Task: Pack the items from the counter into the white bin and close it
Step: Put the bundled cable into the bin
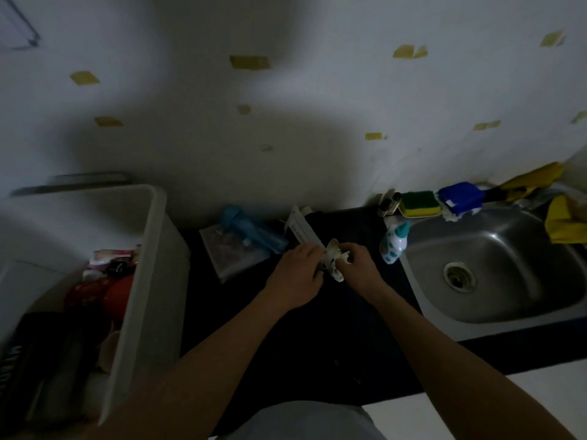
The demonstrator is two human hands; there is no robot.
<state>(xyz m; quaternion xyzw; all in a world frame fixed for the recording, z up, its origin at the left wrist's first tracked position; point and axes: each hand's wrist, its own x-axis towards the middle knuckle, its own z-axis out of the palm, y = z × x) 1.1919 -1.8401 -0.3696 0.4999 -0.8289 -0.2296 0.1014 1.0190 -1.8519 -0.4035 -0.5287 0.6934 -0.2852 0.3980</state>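
Both hands meet over the middle of the dark counter (317, 344), nearer its back edge. The left hand (298, 271) and the right hand (355, 265) each have their fingers curled round a pale crumpled item (333, 258) held between them. The picture is too dim to tell what the item is.

The white bin (149, 249) stands open at the left end of the counter. It already holds red things, a pink packet and dark things. No lid shows on it.

Along the back edge, left of the hands, a blue bottle (251, 230) lies on its side across a clear bag (235, 258). A long white box (298, 230) lies just beside them, its near end touching the left hand's fingers.

Right of the hands, a small white bottle with a teal cap (395, 242) stands at the rim of the steel sink (489, 268), which fills the right end. Behind the sink, by the wall, sit two small dark bottles (389, 203), a green and yellow sponge (417, 203), a blue pack (460, 196) and yellow gloves (565, 220).
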